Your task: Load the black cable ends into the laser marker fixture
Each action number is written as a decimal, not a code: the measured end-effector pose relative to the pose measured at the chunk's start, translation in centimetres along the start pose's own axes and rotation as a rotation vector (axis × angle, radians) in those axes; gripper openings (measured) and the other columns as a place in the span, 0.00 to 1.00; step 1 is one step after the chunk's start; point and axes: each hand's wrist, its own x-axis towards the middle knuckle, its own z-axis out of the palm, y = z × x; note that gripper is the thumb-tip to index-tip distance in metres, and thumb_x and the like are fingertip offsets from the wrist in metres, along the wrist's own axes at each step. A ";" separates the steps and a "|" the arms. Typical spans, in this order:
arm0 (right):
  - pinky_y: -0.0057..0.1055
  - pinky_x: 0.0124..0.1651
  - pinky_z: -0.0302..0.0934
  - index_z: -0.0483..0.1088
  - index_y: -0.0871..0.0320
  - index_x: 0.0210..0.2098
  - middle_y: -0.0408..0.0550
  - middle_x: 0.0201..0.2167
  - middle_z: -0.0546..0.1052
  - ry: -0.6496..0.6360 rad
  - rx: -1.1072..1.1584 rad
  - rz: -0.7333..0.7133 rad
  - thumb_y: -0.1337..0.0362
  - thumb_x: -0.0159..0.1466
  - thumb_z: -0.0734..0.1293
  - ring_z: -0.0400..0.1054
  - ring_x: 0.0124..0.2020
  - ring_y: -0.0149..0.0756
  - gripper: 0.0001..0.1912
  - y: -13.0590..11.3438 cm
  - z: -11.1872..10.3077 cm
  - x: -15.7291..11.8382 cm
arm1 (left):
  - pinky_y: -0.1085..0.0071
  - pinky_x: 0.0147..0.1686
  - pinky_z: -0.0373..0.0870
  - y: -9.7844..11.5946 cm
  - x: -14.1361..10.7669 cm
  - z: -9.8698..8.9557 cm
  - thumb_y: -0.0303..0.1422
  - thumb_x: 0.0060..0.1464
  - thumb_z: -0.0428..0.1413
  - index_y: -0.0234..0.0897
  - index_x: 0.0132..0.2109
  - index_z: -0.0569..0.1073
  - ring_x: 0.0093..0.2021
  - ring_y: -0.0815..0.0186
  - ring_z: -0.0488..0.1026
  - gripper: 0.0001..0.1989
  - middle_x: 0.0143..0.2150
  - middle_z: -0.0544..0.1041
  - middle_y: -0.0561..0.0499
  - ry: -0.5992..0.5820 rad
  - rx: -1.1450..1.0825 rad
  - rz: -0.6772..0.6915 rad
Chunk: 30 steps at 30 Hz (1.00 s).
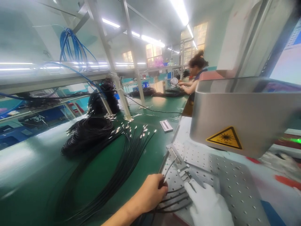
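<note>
My left hand [152, 192], bare, is closed with thumb and fingers pinched round a thin black cable [169, 168] that runs up to a metal holding fixture [180, 164]. A white glove covers my right hand [208, 202]; its fingertips touch the fixture's lower end. Several black cables [175, 201] pass from beneath my left hand into the gloved hand, where their ends are hidden. The fixture lies on a perforated metal plate [237, 185].
A laser machine housing [235, 116] with a yellow warning sign [224, 138] overhangs the plate. Bundled black cables [127, 166] with metal-tipped ends and a cable coil [88, 135] lie on the green table [30, 175]. A small slotted block [166, 126] sits near. A co-worker [196, 72] is farther back.
</note>
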 end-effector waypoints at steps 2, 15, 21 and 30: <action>0.47 0.46 0.69 0.71 0.49 0.59 0.46 0.58 0.72 -0.037 0.002 0.004 0.73 0.56 0.62 0.68 0.51 0.53 0.32 -0.1 -0.3 0.1 | 0.72 0.30 0.50 0.0 -0.7 -0.5 0.30 0.54 0.51 0.38 0.26 0.61 0.30 0.71 0.58 0.09 0.26 0.64 0.56 0.017 0.024 0.020; 0.47 0.48 0.70 0.68 0.48 0.62 0.42 0.62 0.69 -0.137 -0.023 0.007 0.74 0.56 0.61 0.65 0.54 0.53 0.35 -0.4 -0.8 0.5 | 0.75 0.30 0.58 2.7 6.3 2.1 0.24 0.47 0.54 0.36 0.33 0.69 0.28 0.71 0.66 0.05 0.26 0.73 0.56 0.173 -0.322 0.023; 0.47 0.49 0.69 0.69 0.47 0.61 0.43 0.63 0.68 -0.145 -0.002 0.043 0.74 0.55 0.62 0.65 0.55 0.53 0.35 -0.7 -1.7 0.6 | 0.73 0.29 0.59 1.9 5.8 3.0 0.29 0.45 0.58 0.36 0.36 0.76 0.26 0.70 0.68 0.07 0.27 0.71 0.57 -0.100 -0.159 0.018; 0.49 0.49 0.69 0.70 0.49 0.59 0.46 0.62 0.69 -0.147 0.035 0.036 0.74 0.55 0.63 0.64 0.57 0.55 0.33 -0.5 -1.6 0.7 | 0.72 0.32 0.55 1.7 5.1 4.1 0.25 0.50 0.53 0.36 0.31 0.68 0.31 0.70 0.63 0.02 0.27 0.68 0.57 0.184 -0.094 -0.038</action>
